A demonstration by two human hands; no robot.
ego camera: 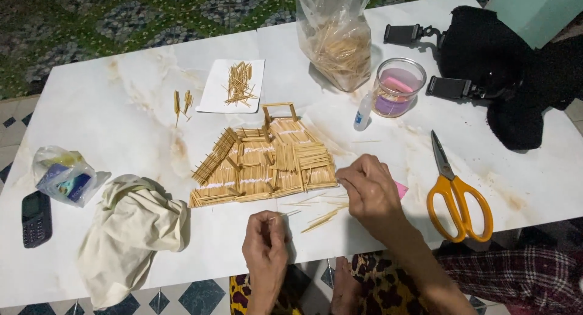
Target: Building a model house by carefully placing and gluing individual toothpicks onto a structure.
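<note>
toothpick point(290, 213) pinched in left hand point(265, 247), clear bag point(337, 36) of sticks behind.

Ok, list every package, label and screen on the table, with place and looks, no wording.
Clear plastic bag: top centre, upright, full of pale sticks.
Small crumpled bag: left edge, clear, blue and yellow packets inside.
Phone: far left, dark, small greyish screen above keys.
Glue bottle: beside the pink-filled jar, white, blue label.
</note>
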